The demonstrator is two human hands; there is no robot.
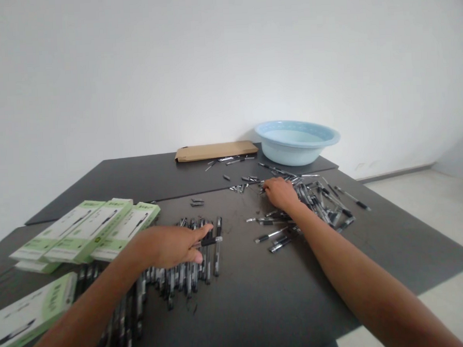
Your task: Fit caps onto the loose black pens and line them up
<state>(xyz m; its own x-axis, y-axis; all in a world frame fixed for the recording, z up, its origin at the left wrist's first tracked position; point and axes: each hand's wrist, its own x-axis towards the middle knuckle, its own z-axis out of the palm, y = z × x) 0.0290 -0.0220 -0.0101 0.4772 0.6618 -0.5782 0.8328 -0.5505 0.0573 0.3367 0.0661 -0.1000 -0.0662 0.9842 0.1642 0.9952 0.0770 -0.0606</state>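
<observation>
My left hand (173, 245) is over a row of assembled pens (188, 279) lying side by side. Its index finger points out, and a black-gripped pen (210, 242) sticks out from between the fingers and thumb, held crosswise above the row. At the left edge of a loose heap of pen parts (314, 200) is my right hand (281, 192). Its fingers are bent and closed at the tips. Whatever they pinch is too small and covered to name. Small pen caps (240, 187) lie just left of that hand.
Green and white pen boxes (90, 230) are stacked on the left, with another box (33, 313) nearer me over more pens. A light blue basin (295, 141) stands at the back right beside a flat brown cardboard piece (217, 151). Thin refills (231, 159) lie before the cardboard.
</observation>
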